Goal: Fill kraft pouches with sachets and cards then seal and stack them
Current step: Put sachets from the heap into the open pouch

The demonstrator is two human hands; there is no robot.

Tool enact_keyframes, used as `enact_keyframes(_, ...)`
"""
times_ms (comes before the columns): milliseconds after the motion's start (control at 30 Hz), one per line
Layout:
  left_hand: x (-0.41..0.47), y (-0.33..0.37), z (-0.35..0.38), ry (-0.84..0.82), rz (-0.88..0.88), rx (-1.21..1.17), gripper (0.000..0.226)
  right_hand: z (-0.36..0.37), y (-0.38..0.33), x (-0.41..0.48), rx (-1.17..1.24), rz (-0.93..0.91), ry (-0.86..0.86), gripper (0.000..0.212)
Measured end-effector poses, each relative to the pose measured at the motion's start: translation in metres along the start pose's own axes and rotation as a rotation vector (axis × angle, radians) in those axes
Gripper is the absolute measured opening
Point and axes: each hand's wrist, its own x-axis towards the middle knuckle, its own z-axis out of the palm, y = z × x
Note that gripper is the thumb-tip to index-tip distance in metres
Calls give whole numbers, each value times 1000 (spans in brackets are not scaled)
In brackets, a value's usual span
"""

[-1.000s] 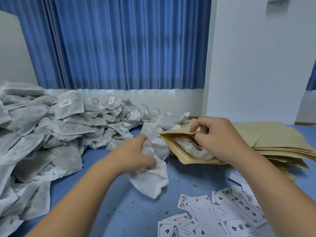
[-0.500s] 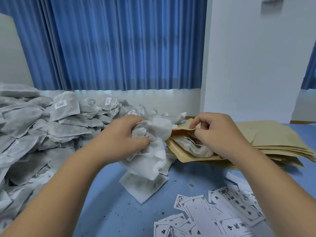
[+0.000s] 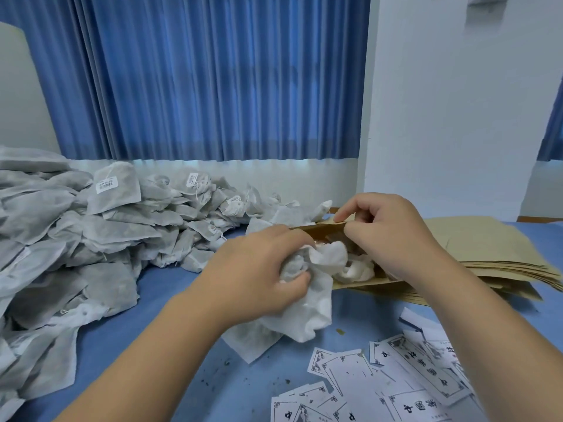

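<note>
From the head view, the left hand (image 3: 259,275) has its fingers (image 3: 286,236) curled tight round a crumpled bunch of white sachets (image 3: 307,303), pressed against the mouth of an open kraft pouch (image 3: 323,231). The right hand (image 3: 387,236) pinches the pouch's upper lip and holds it apart; more white sachet material shows inside. The pouch lies at the left edge of a stack of flat pouches (image 3: 487,254) on the blue table (image 3: 152,345). A big pile of grey sachets (image 3: 106,239) fills the table's left side, and printed cards (image 3: 396,385) lie scattered near the right forearm.
</note>
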Motion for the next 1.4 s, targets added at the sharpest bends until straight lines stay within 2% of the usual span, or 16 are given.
enact_keyframes(67,2,4,5,30,-82,-27,22,1,-3,-1,26,-16,-12,29)
enact_keyframes(167,8,3,6,76,-385,-307,10,3,-9,-3,65,-41,-43,30)
enact_keyframes(233,11,-1,3,30,-578,-614,22,3,-11,-4,77,-48,-72,30)
enact_keyframes(300,12,-3,1,-37,-674,-796,33,3,-12,-5,73,-47,-88,29)
enact_keyframes(367,11,-3,3,-53,-705,-804,29,4,-12,-5,61,-44,-87,30)
enact_keyframes(433,11,-1,7,-11,-715,-699,14,6,-13,-6,54,-47,-87,29)
enact_keyframes(533,11,7,12,-1,-694,-520,19,12,-17,-8,58,-65,-104,29)
enact_keyframes(633,10,11,16,-76,-700,-513,18,22,-20,-11,53,-98,-150,29)
enact_keyframes(700,9,10,13,-156,-680,-639,18,28,-22,-13,47,-113,-171,29)
enact_keyframes(800,9,4,7,-323,-606,-1052,28,30,-19,-14,32,-109,-160,30)
enact_keyframes(867,9,1,5,-371,-588,-1224,37,27,-17,-12,39,-90,-138,31)
enact_keyframes(933,9,1,4,-363,-573,-1301,43,25,-16,-11,49,-80,-119,31)
enact_keyframes(1033,8,0,7,-276,-571,-1211,42,21,-17,-10,45,-81,-111,32)
enact_keyframes(1233,7,0,10,-85,-495,-708,16,20,-17,-10,37,-101,-103,33)
enact_keyframes(1333,7,1,13,-80,-496,-522,24,21,-17,-9,25,-96,-109,33)
enact_keyframes(1400,6,0,15,-88,-518,-509,32,21,-16,-9,26,-87,-109,35)
